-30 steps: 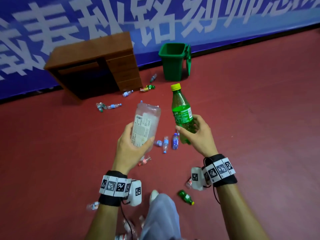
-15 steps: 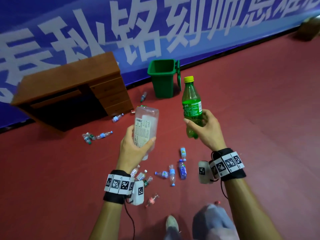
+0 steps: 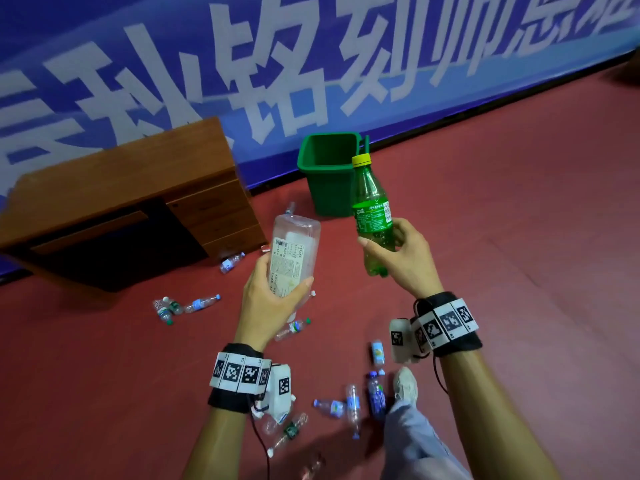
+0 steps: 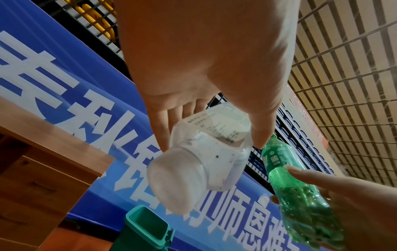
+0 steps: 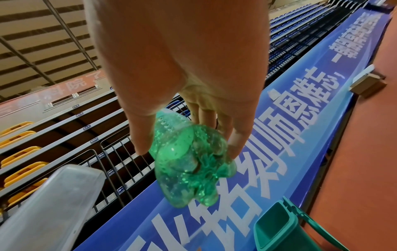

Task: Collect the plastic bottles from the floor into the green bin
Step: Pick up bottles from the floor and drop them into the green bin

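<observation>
Plainly, a light, crushable clear bottle (image 3: 294,258) is clasped round its lower body by the left hand (image 3: 273,299) and a green soda bottle (image 3: 372,220) by the right hand (image 3: 405,261), short of the green bin (image 3: 329,174).

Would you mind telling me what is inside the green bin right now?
The green bin stands open; only bare inner walls show in the head view. Its bottom is out of sight below the rim, so bottles there cannot be ruled out.
</observation>
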